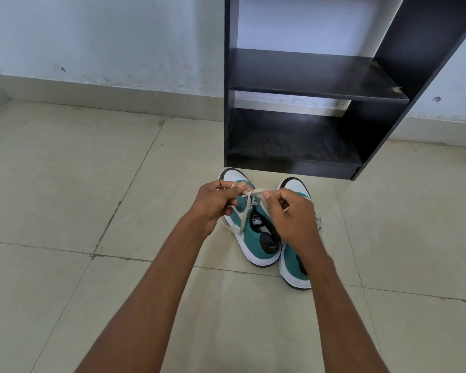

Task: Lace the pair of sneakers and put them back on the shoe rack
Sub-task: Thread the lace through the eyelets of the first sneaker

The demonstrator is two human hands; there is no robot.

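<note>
Two teal and white sneakers stand side by side on the tiled floor, toes toward the rack. Over the left sneaker, my left hand and my right hand each pinch an end of its beige lace, which crosses between my fingertips. A loose lace end hangs down the shoe's left side. The right sneaker is partly hidden under my right hand and wrist. The black shoe rack stands just beyond the toes, both visible shelves bare.
A pale wall with a tiled skirting runs behind the rack. Beige floor tiles spread to the left, right and front of the shoes.
</note>
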